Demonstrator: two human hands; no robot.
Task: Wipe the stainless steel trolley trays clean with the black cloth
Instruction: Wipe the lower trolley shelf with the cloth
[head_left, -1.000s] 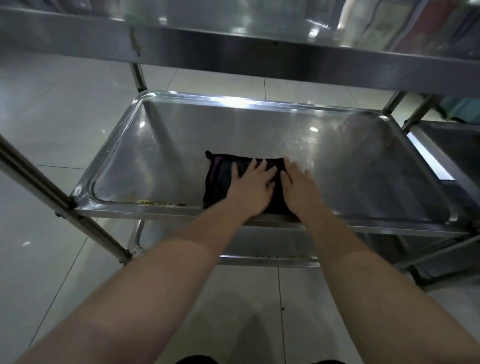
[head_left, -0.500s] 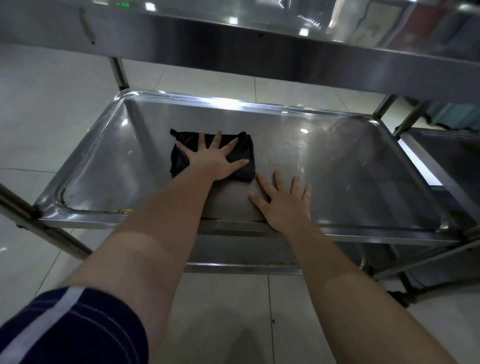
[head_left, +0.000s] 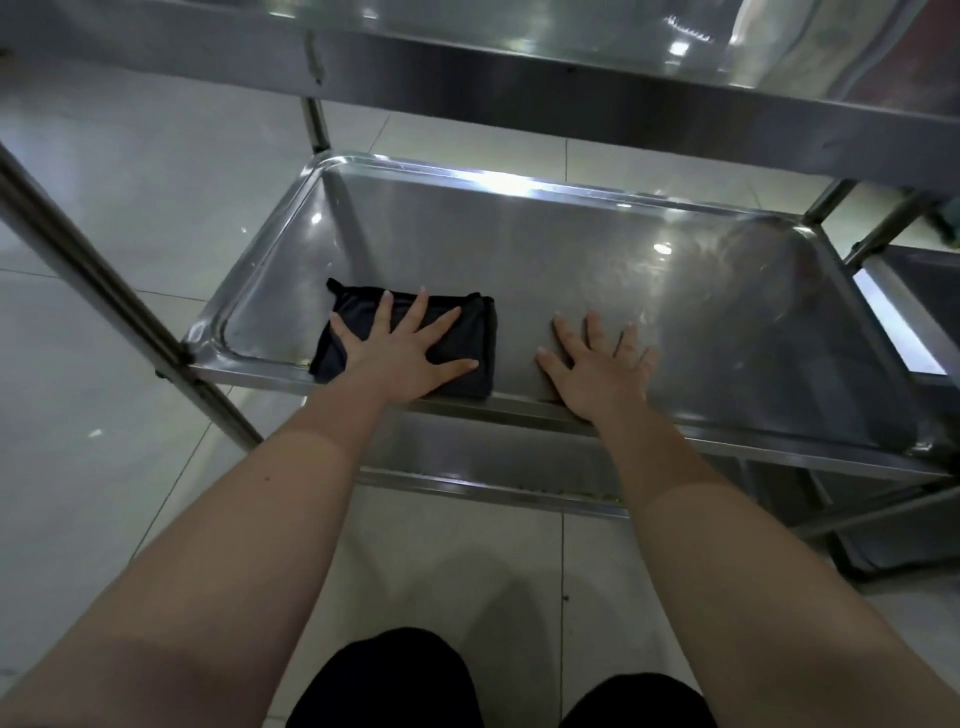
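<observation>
Two hands lie flat in the middle tray (head_left: 519, 183) of the trolley, both close to its near rim. The left hand (head_left: 402, 351) presses on the folded black cloth (head_left: 480, 338), which sits in the tray's near-left part with its front edge against the near rim. That grip is wide open: the fingers are splayed and straight on top of the fabric and curl round nothing. The right hand (head_left: 597, 369) rests on bare steel near the middle of the tray's near edge, just beside the cloth but not touching it. Its grip is equally open and holds nothing.

As for progress, the wiping of this tray looks to be under way rather than finished. A hazy, smeared patch shows towards the tray's far-right corner, and a few small specks sit at the near rim beside the cloth. Most of the tray's right half probably needs a pass. The upper tray (head_left: 571, 104) above it shows only its underside and front edge, so its state cannot be told. The lower tray (head_left: 493, 460) beneath seems to carry crumbs along its front lip, so it likely remains to be done
</observation>
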